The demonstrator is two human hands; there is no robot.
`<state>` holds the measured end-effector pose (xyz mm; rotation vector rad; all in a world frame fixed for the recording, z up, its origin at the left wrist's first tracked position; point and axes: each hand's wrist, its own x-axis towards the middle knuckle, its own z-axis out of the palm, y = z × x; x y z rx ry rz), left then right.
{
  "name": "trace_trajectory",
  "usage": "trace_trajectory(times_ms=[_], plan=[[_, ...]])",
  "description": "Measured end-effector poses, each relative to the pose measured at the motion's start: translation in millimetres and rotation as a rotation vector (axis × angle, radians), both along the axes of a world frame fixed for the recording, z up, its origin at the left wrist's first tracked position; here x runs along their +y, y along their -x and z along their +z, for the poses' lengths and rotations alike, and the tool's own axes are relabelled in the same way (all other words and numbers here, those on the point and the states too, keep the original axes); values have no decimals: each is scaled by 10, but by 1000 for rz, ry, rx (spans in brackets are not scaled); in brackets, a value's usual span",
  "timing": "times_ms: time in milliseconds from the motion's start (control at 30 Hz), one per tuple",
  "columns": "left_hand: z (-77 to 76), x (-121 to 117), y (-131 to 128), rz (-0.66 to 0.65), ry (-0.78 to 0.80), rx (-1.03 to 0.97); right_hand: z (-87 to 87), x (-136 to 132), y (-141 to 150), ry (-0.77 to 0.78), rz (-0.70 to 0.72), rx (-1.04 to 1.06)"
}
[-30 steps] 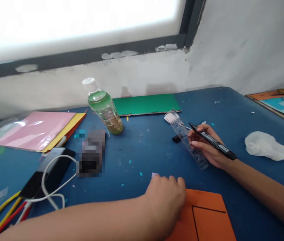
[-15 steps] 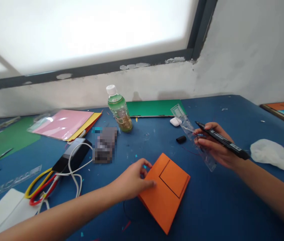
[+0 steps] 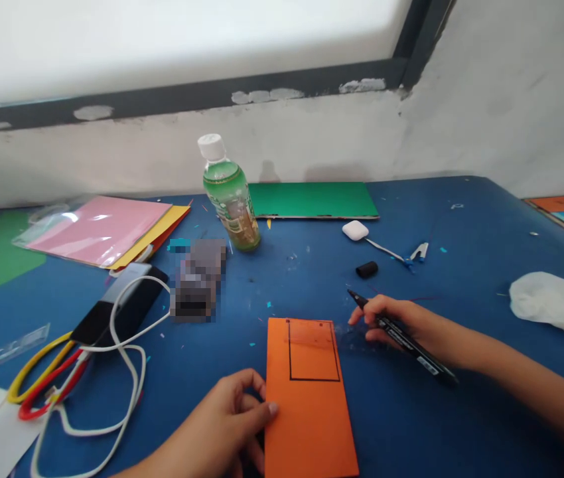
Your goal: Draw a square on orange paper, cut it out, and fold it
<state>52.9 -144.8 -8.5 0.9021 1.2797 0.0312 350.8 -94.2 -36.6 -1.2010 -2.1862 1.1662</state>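
An orange folded card (image 3: 306,418) lies nearly upright in front of me, with a black-lined rectangle drawn on its upper part. My left hand (image 3: 235,415) grips its left edge, thumb on top and fingers at the side. My right hand (image 3: 401,325), right of the card, holds an uncapped black marker (image 3: 411,348) with its tip pointing up and left. A clear ruler (image 3: 306,335), blurred and hard to make out, lies across the top of the card and reaches toward my right fingers. The black marker cap (image 3: 366,269) rests on the table beyond.
Left stand a green-labelled bottle (image 3: 232,199), a blurred-out object (image 3: 200,279), a black device with white cable (image 3: 117,299) and scissors (image 3: 48,378). Pink paper (image 3: 103,229) lies behind them. A green board (image 3: 312,200), white case (image 3: 355,230) and crumpled tissue (image 3: 551,302) lie farther off.
The orange card has turned straighter and come nearer, my left hand now lower on its edge. My right hand has moved left and down, bringing the ruler over the card's top.
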Motion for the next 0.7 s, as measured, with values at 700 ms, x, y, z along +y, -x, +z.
trace_trajectory(times_ms=[700], plan=[[-708,357,-151,-795,-1973,178,-175,-3,55,-554,164,-189]])
